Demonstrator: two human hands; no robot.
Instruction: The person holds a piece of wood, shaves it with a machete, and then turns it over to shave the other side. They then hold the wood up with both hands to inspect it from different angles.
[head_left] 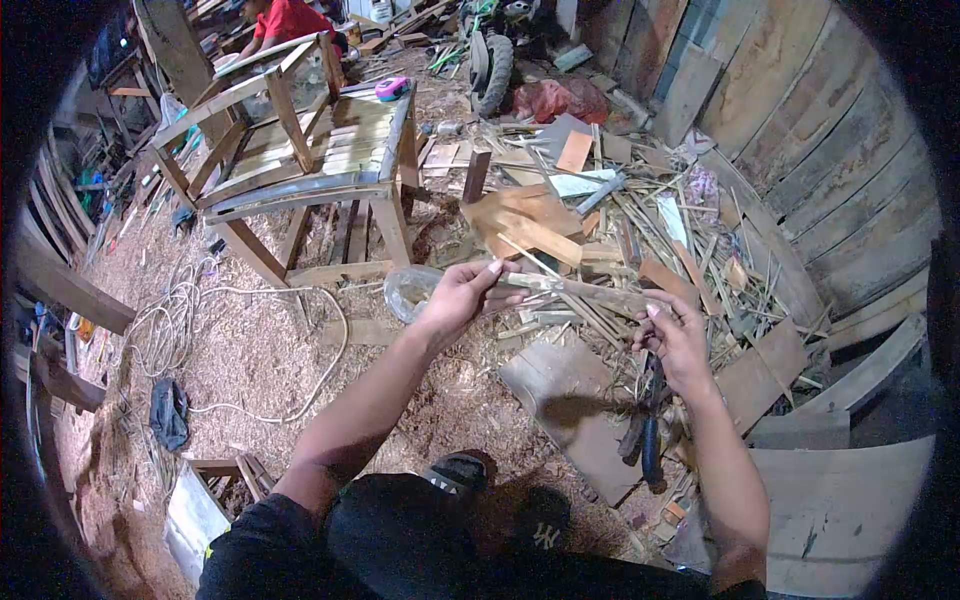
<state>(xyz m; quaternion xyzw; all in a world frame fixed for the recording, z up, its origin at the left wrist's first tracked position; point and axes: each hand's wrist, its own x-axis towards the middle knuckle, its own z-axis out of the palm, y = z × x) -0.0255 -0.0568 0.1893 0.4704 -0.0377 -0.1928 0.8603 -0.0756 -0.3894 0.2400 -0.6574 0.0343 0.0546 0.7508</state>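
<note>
A thin, rough wooden strip (585, 290) is stretched roughly level between my two hands, above the scrap-covered floor. My left hand (468, 298) grips its left end between thumb and fingers. At the other end, my right hand (675, 340) is closed with the strip's tip at its fingertips. Below the right palm hangs a dark tool with two long handles (652, 440), like pliers; its upper part is hidden by the hand. Behind my left hand, a clear plastic bag (405, 290) lies on the shavings.
A wooden chair frame (300, 180) carries a pink tape measure (392, 89). Offcuts (530, 220) are heaped ahead. A pale cord (170, 320) loops over the shavings at left. Plank walls (800, 130) bound the right. A person in red (290, 22) is at the back.
</note>
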